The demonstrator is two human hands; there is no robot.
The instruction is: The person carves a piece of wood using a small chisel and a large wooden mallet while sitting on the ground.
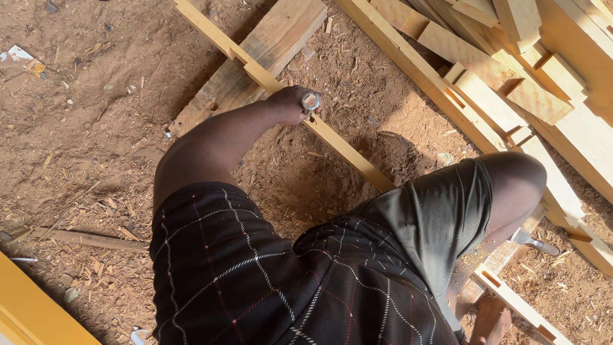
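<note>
My left hand (pixel 290 105) reaches forward with the arm stretched out, closed around a metal tool (pixel 311 101) whose round grey head shows at the fist. The fist sits on a long, pale notched wooden slat (pixel 345 148) that runs diagonally across the sawdust-covered ground. A wider plank (pixel 255 61) lies under the slat, just beyond the hand. My right hand is out of sight. A dark checked shirt (pixel 255 281) and olive shorts with a bent knee (pixel 517 179) fill the lower part of the view.
A stack of notched wooden slats and boards (pixel 511 76) lies at the upper right. A metal tool (pixel 533 243) rests on the ground beside the knee, near another slat (pixel 517 303). A yellow board (pixel 32 306) sits at the lower left. Wood chips litter the dirt.
</note>
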